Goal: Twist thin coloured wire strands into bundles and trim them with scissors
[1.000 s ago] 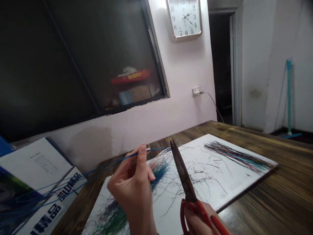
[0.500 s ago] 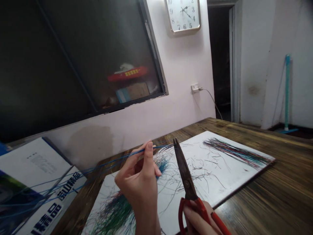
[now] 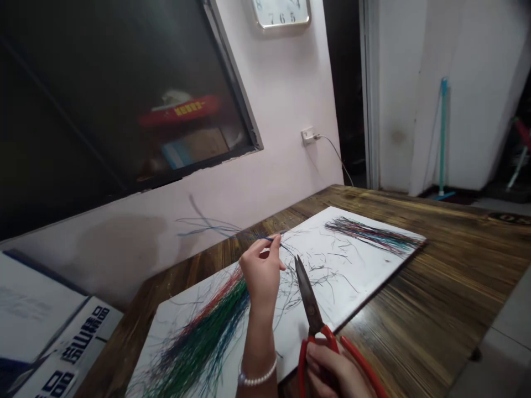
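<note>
A: What has the right hand (image 3: 332, 371)?
B: It is closed around red-handled scissors (image 3: 310, 303), over the white board (image 3: 357, 273).
A: And the left hand (image 3: 261, 273)?
B: It pinches a thin blue wire (image 3: 271, 239), just beyond a colored wire bundle (image 3: 203, 342). A second wire bundle (image 3: 373, 235) lies farther on the board.

The square wall clock (image 3: 281, 12) showed black numerals 8, 7, 6, 5 and 4 along its lower part, with the rest cut off by the top of the view. At near left, a white printed carton (image 3: 83, 342) bore dark Chinese characters reading 山精品 after one unclear character, and a lower line, cut by the frame, showed 品. Yellow characters on a red object (image 3: 178, 113) behind the window were too blurred to read.
</note>
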The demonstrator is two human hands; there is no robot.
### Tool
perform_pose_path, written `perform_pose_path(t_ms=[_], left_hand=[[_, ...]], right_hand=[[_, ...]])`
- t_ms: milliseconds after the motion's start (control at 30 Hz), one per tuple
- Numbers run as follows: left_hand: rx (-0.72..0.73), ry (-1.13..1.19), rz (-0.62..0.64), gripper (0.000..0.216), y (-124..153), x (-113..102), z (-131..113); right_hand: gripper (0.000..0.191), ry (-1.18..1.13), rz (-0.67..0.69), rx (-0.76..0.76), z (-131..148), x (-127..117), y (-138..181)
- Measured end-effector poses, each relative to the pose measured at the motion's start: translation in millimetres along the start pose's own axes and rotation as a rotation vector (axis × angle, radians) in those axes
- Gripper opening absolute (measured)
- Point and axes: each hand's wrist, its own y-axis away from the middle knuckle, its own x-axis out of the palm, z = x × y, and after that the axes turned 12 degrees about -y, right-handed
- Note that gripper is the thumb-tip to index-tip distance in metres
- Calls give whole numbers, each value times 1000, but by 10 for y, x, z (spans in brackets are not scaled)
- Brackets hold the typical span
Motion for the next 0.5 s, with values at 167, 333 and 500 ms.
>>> perform_pose_path(t_ms=[167,333,500], left_hand=[[30,-51,80,19,4,234,175],[46,-74,110,20,8,290,235],[32,-86,114,22,0,307,277]], right_hand=[[39,-7,63,118,84,-37,-51],[36,-14,46,132,159,4,-43],[37,-26,-10,206,204,30,-30]])
